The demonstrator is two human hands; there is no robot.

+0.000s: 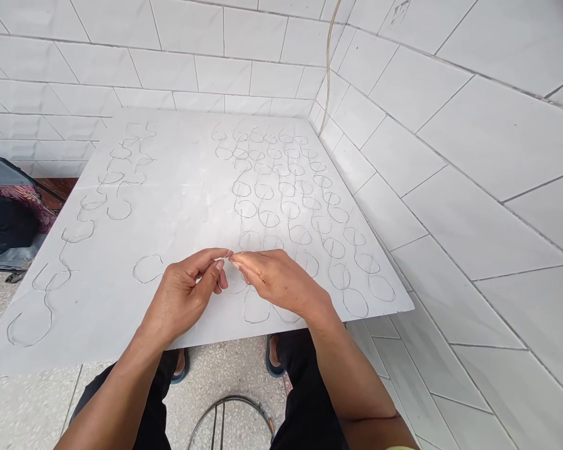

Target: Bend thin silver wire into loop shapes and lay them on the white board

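Over the front part of a white-topped table (182,187), my left hand (190,287) pinches a thin wire (228,254) between thumb and fingers. My right hand (281,281) meets it from the other side, its fingertips closed on the same wire. Most of the right fingers are hidden beneath the back of that hand. A curved wire piece (147,269) lies on the tabletop just left of my left hand. Under and beyond my right hand are many bent wire loops with tails, such as a wire loop (300,234), laid in rows.
More bent wires (77,231) run along the table's left side. A white tiled wall (450,187) rises close on the right and another at the back, with a pale cable (327,75) in the corner. A folding chair (9,212) stands left; a round metal stool frame (232,400) is below.
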